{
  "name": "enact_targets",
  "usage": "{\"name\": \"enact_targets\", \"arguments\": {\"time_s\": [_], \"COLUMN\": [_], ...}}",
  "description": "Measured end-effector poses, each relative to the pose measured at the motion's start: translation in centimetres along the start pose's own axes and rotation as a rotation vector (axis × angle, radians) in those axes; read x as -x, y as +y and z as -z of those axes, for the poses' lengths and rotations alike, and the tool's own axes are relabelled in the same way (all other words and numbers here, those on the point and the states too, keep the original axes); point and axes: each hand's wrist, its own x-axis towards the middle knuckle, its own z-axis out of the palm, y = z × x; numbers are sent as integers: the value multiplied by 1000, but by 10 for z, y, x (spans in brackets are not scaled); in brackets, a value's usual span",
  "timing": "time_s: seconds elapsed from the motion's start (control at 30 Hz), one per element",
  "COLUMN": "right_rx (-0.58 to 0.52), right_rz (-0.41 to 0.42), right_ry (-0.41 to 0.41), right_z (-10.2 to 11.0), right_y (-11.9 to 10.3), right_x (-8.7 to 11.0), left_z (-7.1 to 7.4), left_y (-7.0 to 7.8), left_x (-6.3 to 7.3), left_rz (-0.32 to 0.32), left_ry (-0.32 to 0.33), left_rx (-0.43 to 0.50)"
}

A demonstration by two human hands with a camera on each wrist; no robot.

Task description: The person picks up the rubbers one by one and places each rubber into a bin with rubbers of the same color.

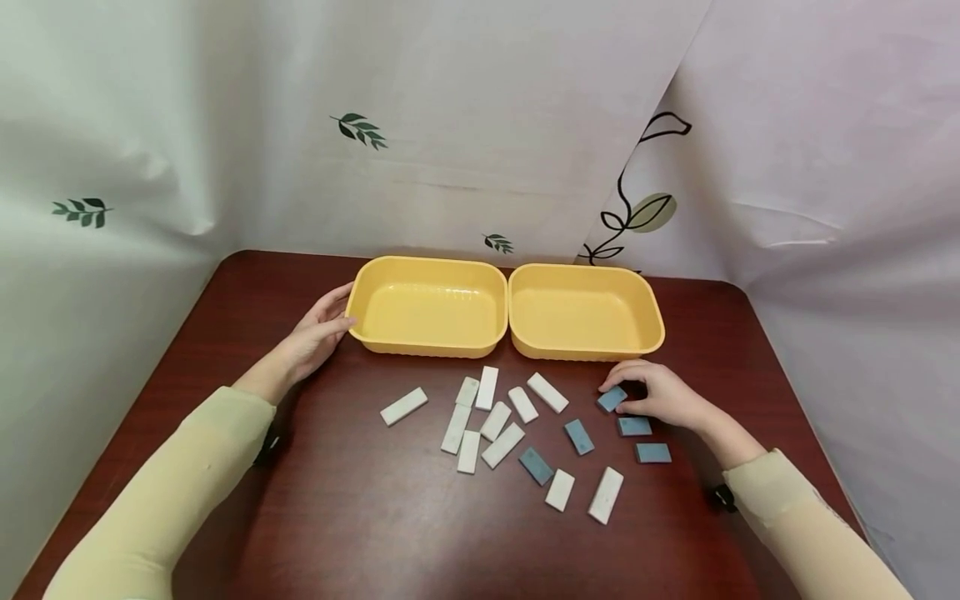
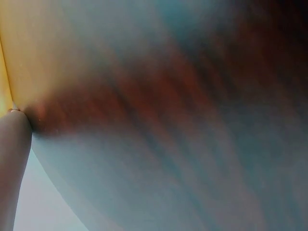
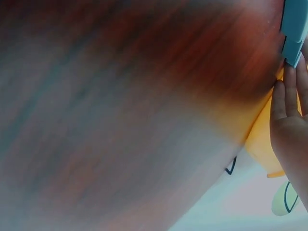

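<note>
In the head view, my right hand (image 1: 660, 395) pinches a small blue block (image 1: 612, 398) between thumb and fingers, low over the table. Two more blue blocks, one nearer (image 1: 634, 427) and one lower (image 1: 653, 453), lie beside that hand. My left hand (image 1: 311, 335) holds the left end of the left yellow bin (image 1: 427, 347), its thumb over the rim and its fingers along the outer wall. In the right wrist view, the fingers (image 3: 290, 94) reach toward blue blocks (image 3: 294, 24). Blur hides most of both wrist views.
A second yellow bin (image 1: 585, 353) stands against the first at the table's back. Several white blocks (image 1: 454, 428) lie scattered in front of the bins, with two blue blocks (image 1: 579, 437) among them. White patterned curtains (image 1: 465, 167) surround the dark red table (image 1: 360, 525).
</note>
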Motion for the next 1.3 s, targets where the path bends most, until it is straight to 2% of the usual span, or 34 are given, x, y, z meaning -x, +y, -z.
{"name": "enact_targets", "arguments": {"time_s": [0.33, 0.6, 0.83, 1.03, 1.3], "right_rx": [8, -3, -36, -48, -64], "right_rz": [-72, -50, -99, -63, -12], "right_ry": [6, 67, 64, 96, 95], "right_z": [3, 9, 13, 13, 14], "right_y": [-6, -13, -24, -33, -47], "right_x": [2, 3, 4, 3, -3], "left_z": [0, 0, 0, 0, -1], "left_y": [-2, -2, -2, -1, -2], "left_x": [-1, -1, -1, 0, -1], "left_rz": [-28, -32, 2, 17, -15], "left_ry": [-3, -10, 6, 8, -9], "left_rx": [28, 18, -3, -18, 9]}}
